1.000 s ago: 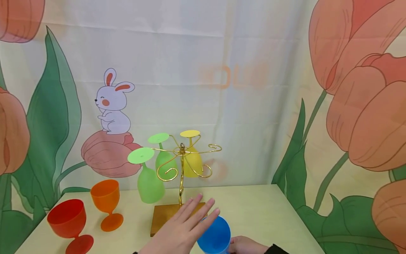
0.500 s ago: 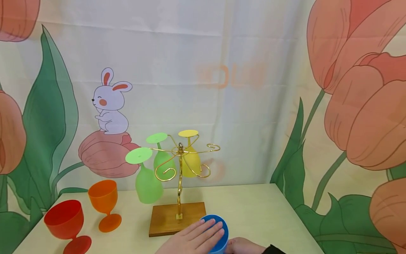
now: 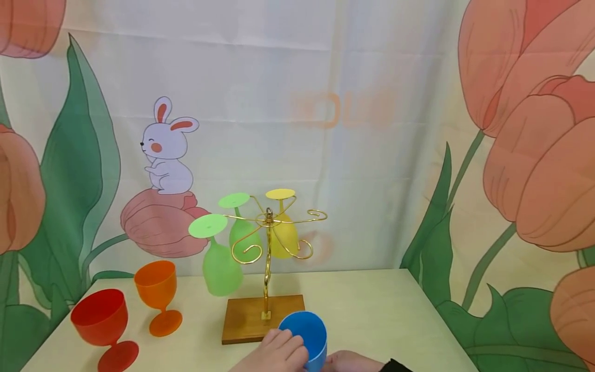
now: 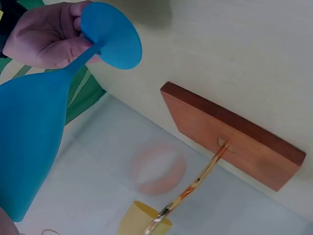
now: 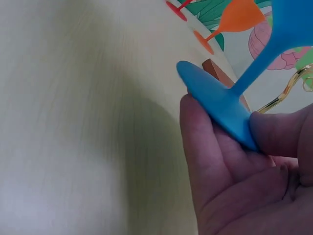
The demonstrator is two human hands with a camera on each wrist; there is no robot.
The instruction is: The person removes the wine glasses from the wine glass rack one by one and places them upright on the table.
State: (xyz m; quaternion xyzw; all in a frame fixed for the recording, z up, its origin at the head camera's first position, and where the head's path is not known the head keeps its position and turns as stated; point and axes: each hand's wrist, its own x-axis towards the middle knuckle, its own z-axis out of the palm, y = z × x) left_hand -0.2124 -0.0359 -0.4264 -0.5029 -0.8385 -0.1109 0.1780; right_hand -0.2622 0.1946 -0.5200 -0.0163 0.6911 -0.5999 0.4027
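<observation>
In the head view a blue goblet (image 3: 308, 326) is at the front of the table, its bowl tipped toward me. My left hand (image 3: 276, 354) holds the bowl at its near left rim with bent fingers. The right hand (image 3: 350, 361) grips it lower down; in the right wrist view its thumb (image 5: 279, 132) and fingers pinch the round foot (image 5: 212, 98). Just beyond stands a gold wire rack (image 3: 268, 258) on a wooden base (image 3: 241, 321). Two green goblets (image 3: 222, 268) and a yellow goblet (image 3: 284, 238) hang upside down from its curled arms.
An orange goblet (image 3: 157, 287) and a red goblet (image 3: 99, 318) stand upright on the pale table (image 3: 372, 305) at the left. A printed curtain (image 3: 372, 155) hangs behind the table. Some rack hooks (image 3: 317, 214) at the right and front bear nothing.
My left hand came down from in front of the rack onto the blue goblet, lay flat over its mouth, then bent its fingers at the rim. The goblet shifted slightly left.
</observation>
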